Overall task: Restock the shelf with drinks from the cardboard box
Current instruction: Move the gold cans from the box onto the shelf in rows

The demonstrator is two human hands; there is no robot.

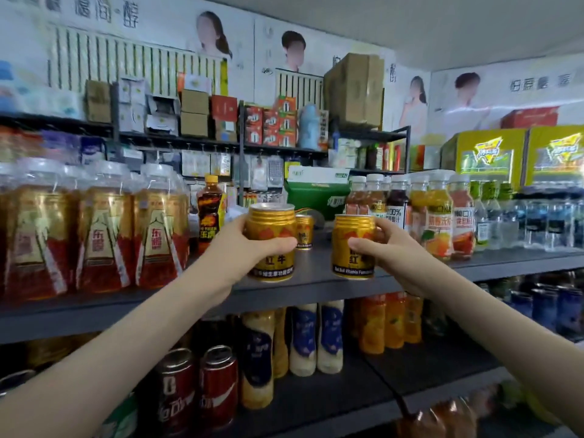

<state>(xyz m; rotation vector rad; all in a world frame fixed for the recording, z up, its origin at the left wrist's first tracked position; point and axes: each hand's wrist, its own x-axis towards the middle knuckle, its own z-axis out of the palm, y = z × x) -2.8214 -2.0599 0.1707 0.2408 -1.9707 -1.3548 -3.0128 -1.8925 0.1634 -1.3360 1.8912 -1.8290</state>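
My left hand [235,248] grips a gold Red Bull can [271,230] from its left side, thumb across the front. My right hand [390,248] grips a second gold can [352,238] from its right side. Both cans stand upright at the front of the grey upper shelf [309,282], roughly a can's width apart; I cannot tell whether their bases touch it. A third, smaller-looking gold can [304,231] stands farther back on the shelf between them. The cardboard box is not in view.
Shrink-wrapped packs of gold bottles [104,229] fill the shelf's left; juice bottles [439,213] and water bottles [537,222] fill its right. A green carton [316,192] sits behind. On the lower shelf stand cola cans [202,387], milk-tea bottles [303,339] and orange bottles [382,320].
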